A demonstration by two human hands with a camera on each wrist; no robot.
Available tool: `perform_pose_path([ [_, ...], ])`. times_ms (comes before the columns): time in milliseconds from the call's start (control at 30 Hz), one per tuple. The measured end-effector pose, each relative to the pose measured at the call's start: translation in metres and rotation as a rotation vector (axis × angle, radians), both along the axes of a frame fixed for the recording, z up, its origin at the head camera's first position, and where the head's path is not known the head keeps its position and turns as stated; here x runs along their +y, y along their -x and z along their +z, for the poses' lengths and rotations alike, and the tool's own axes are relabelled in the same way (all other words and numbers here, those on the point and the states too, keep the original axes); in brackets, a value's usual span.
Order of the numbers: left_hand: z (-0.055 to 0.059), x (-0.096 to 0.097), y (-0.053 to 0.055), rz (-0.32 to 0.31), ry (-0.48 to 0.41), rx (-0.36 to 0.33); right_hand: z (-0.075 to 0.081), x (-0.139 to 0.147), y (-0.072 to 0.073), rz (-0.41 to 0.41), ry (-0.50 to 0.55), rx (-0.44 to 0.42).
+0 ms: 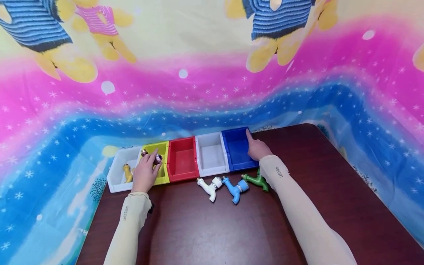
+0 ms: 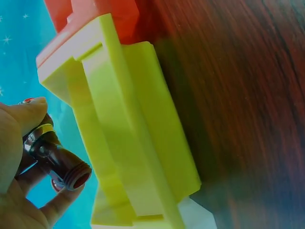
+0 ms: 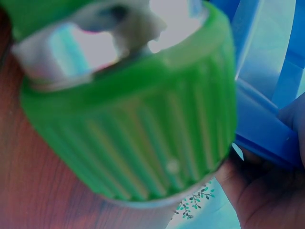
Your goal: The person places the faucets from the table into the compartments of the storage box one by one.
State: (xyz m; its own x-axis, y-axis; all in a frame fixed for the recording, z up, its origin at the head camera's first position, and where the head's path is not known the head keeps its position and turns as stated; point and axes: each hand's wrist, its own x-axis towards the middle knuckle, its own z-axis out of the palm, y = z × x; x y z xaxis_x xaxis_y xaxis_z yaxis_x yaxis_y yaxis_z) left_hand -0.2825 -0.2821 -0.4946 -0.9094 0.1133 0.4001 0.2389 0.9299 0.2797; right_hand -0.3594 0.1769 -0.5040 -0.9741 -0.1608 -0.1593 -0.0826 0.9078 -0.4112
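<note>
My left hand (image 1: 144, 173) holds a dark brown tap (image 2: 59, 160) between thumb and fingers, over the yellow bin (image 1: 161, 180). In the left wrist view the tap is beside that bin's rim. At the right end of the row, my right hand (image 1: 259, 149) grips the side wall of the blue bin (image 1: 239, 147), with the rim between its thumb and fingers in the right wrist view. A green tap (image 1: 258, 180) lies below that wrist, its ribbed knob (image 3: 138, 129) large in the right wrist view. A yellow tap (image 1: 127, 173) stands in the left white bin (image 1: 116, 171).
Between the yellow and blue bins sit a red bin (image 1: 182, 160) and another white bin (image 1: 212, 154). In front of them, a white tap (image 1: 209, 188) and a blue tap (image 1: 235, 189) lie on the brown table (image 1: 205, 228). A printed cloth (image 1: 185, 99) hangs behind.
</note>
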Motion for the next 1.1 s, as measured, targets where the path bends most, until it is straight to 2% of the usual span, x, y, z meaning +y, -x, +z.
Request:
perform_pose_path([
  [167,-0.004,-0.005,0.003,0.002,-0.007,-0.085,0.0,0.0,-0.001,0.0,0.016,0.001],
  [400,-0.009,-0.008,0.004,0.017,0.016,-0.139,0.001,-0.001,-0.002,-0.004,0.026,-0.012],
  [867,-0.017,-0.006,0.007,0.012,0.068,-0.195,0.0,-0.001,0.0,0.0,0.022,0.0],
  [1100,-0.022,-0.005,0.009,0.018,0.061,-0.219,0.001,-0.001,0.0,0.005,0.004,0.01],
])
